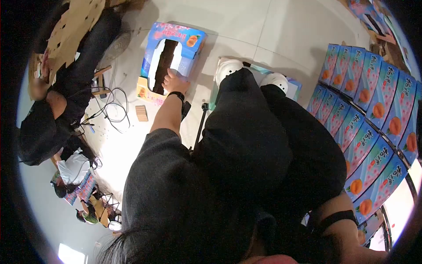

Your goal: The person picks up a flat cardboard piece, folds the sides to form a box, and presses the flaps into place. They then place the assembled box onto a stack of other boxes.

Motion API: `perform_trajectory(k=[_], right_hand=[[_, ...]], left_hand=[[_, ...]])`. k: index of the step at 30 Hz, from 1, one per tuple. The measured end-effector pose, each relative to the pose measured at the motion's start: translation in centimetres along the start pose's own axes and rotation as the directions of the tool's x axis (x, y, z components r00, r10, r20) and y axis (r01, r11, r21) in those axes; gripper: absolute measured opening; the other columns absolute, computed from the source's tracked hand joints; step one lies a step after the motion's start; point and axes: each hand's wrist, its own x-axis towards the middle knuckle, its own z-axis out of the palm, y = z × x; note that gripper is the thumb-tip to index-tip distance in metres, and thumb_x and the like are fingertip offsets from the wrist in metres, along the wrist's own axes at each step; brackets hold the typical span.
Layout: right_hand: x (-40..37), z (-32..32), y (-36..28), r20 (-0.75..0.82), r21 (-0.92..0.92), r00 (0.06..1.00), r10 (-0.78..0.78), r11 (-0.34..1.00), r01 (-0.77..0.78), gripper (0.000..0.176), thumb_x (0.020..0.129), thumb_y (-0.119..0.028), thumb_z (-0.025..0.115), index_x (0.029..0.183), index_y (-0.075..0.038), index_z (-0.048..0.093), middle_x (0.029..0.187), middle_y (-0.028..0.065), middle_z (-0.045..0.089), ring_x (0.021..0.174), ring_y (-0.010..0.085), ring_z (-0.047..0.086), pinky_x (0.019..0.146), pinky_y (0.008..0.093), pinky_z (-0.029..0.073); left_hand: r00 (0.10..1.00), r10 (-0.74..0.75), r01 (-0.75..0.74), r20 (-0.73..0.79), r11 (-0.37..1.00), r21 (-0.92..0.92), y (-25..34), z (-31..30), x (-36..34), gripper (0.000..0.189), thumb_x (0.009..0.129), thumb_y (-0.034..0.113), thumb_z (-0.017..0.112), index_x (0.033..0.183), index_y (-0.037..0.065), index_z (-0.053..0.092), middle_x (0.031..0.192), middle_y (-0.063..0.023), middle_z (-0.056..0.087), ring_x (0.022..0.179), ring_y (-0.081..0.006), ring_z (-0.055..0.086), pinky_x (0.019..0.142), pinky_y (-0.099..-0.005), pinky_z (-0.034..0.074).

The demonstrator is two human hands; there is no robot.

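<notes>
On the floor at the upper left lies a blue printed cardboard box point(187, 48) with a long opening in its top and dark brown material showing inside. My left hand point(176, 82), with a black band at the wrist, is at the lower right rim of that opening, its fingers curled over the edge of the box. My right forearm reaches toward the lower right edge, also with a black band; only part of my right hand point(365, 254) shows there, and its fingers cannot be made out.
Rows of blue boxes point(371, 105) printed with orange fruit stand at the right. My white shoes point(229, 70) rest near a flat printed sheet. A small striped block point(141, 113), a thin black stand point(205, 107) and loose cables point(115, 103) are nearby. Other people sit at the left.
</notes>
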Motion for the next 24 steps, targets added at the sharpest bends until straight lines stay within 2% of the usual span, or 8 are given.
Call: perform_trajectory(k=[4,10,14,16,18,19,22,24], right_hand=[[0.3,-0.2,-0.6,-0.035,0.008,0.999,-0.026,1.0,0.026,0.021,0.093,-0.026,0.058,0.088,-0.007,0.064,0.083,0.0055,0.063,0.081,0.0208,0.062,0.082,0.0374,0.048],[0.4,-1.3,-2.1,-0.122,0.038,0.988,-0.094,0.994,0.1,0.019,0.093,-0.027,0.057,0.088,-0.009,0.063,0.082,0.0037,0.062,0.08,0.02,0.062,0.08,0.0367,0.048],[0.9,-2.6,-3.7,-0.201,0.06,0.966,-0.161,0.982,0.177,0.018,0.093,-0.028,0.057,0.088,-0.011,0.063,0.081,0.0024,0.061,0.079,0.0194,0.062,0.079,0.0362,0.048],[1.3,-3.2,-5.1,-0.236,0.057,0.951,-0.199,0.974,0.218,0.018,0.094,-0.028,0.057,0.088,-0.012,0.063,0.081,0.0018,0.061,0.079,0.0191,0.061,0.078,0.036,0.048],[1.3,-4.3,-6.6,-0.273,0.05,0.931,-0.243,0.963,0.266,0.017,0.094,-0.028,0.057,0.088,-0.013,0.063,0.081,0.0011,0.06,0.078,0.0189,0.061,0.077,0.0357,0.048],[1.2,-4.9,-7.4,-0.293,0.054,0.919,-0.263,0.955,0.291,0.017,0.094,-0.028,0.057,0.088,-0.013,0.062,0.08,0.0008,0.06,0.078,0.0187,0.061,0.077,0.0356,0.048],[1.4,-6.1,-10.4,-0.365,0.031,0.87,-0.333,0.929,0.369,0.017,0.094,-0.029,0.057,0.088,-0.014,0.062,0.08,-0.0001,0.06,0.078,0.0183,0.061,0.076,0.0353,0.048],[1.5,-7.4,-12.4,-0.416,0.001,0.825,-0.383,0.907,0.421,0.016,0.094,-0.029,0.057,0.088,-0.015,0.062,0.08,-0.0007,0.059,0.077,0.018,0.061,0.075,0.035,0.048]], left_hand=[[0.998,0.051,-0.049,0.046,0.998,-0.048,0.5,-3.7,-1.2,0.127,0.057,0.063,0.078,0.152,0.007,0.015,0.124,-0.0167,0.052,0.116,-0.0324,0.054,0.099,-0.0454,0.042],[0.959,0.224,-0.255,-0.175,0.951,-0.178,1.4,-5.2,-1.6,0.129,0.054,0.071,0.074,0.149,0.002,0.021,0.119,-0.0234,0.056,0.113,-0.0365,0.057,0.097,-0.0471,0.044],[0.96,0.235,-0.267,-0.156,0.932,-0.243,2.1,-8.6,-3.2,0.125,0.055,0.07,0.074,0.146,0.0,0.025,0.122,-0.024,0.057,0.117,-0.0377,0.055,0.099,-0.0478,0.042],[0.951,0.299,-0.308,-0.077,0.908,-0.283,1.4,-11.3,-4.1,0.12,0.054,0.067,0.076,0.143,0.001,0.03,0.122,-0.0237,0.057,0.117,-0.038,0.055,0.098,-0.0475,0.044],[0.929,0.37,-0.36,-0.023,0.886,-0.291,0.9,-13.3,-5.2,0.116,0.054,0.065,0.077,0.141,0.001,0.033,0.122,-0.0237,0.058,0.116,-0.0384,0.056,0.097,-0.0476,0.044],[0.914,0.398,-0.402,-0.079,0.863,-0.307,0.6,-13.8,-5.3,0.11,0.053,0.063,0.079,0.135,0.001,0.04,0.121,-0.0237,0.059,0.115,-0.039,0.057,0.097,-0.047,0.045],[0.848,0.524,-0.52,-0.079,0.792,-0.32,-0.3,-16.9,-6.2,0.105,0.052,0.063,0.08,0.13,0.001,0.046,0.121,-0.0242,0.059,0.116,-0.0393,0.057,0.098,-0.0464,0.045],[0.772,0.616,-0.632,-0.157,0.718,-0.293,-0.8,-19.4,-7.6,0.107,0.05,0.06,0.081,0.133,0.002,0.047,0.121,-0.0249,0.059,0.116,-0.0399,0.056,0.099,-0.0455,0.044]])
